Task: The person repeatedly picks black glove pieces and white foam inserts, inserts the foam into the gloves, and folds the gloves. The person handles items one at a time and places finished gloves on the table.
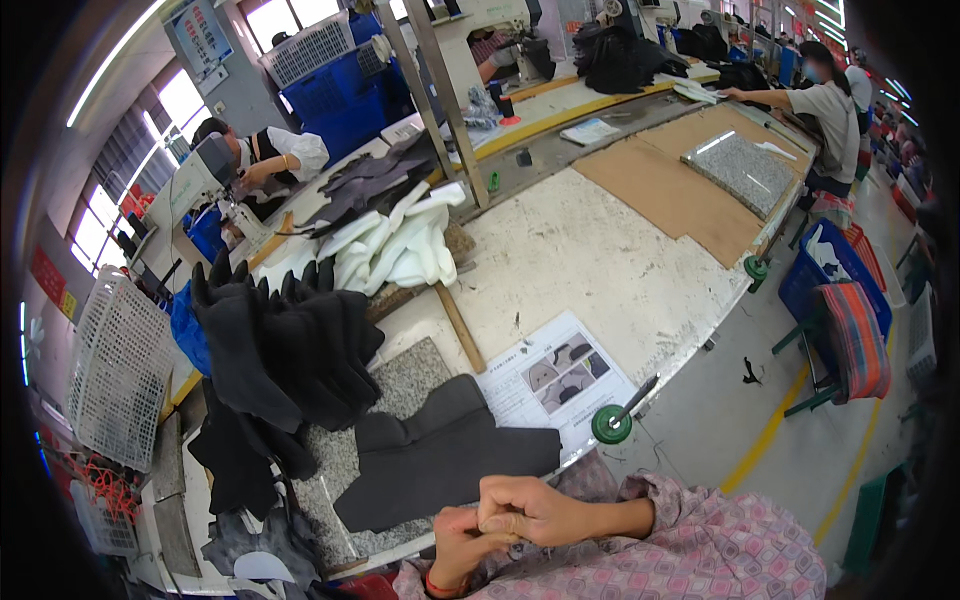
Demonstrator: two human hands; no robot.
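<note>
The dark grey panel (450, 465) lies flat in the head view at the worktop's (560, 260) near edge, mostly on a speckled stone slab (415, 368), its right end meeting a printed sheet (550, 375). Just past its lower side, the 2 hands meet in front of that edge. The right hand (525, 508) has its fingers curled in, thumb and forefinger pressed together against the left hand (458, 548), whose fingers are bunched and bent toward the right. Whether something small is pinched between them, I cannot tell. Neither hand visibly touches the panel.

Left of the panel, toward the worktop's left edge, stands a stack of black shaped pieces (280, 350); behind it lies a heap of white pieces (400, 245).

Beyond the left edge, a white lattice basket (120, 370) stands tilted; its contents cannot be made out. Below it, a paler basket (105, 535) has orange-red cords (100, 498) at its top. Past the far edge, another white basket (308, 48) sits on a blue crate (340, 115), contents unclear. Off the near edge, farther right, a blue bin (800, 288) holds white items (822, 250).
</note>
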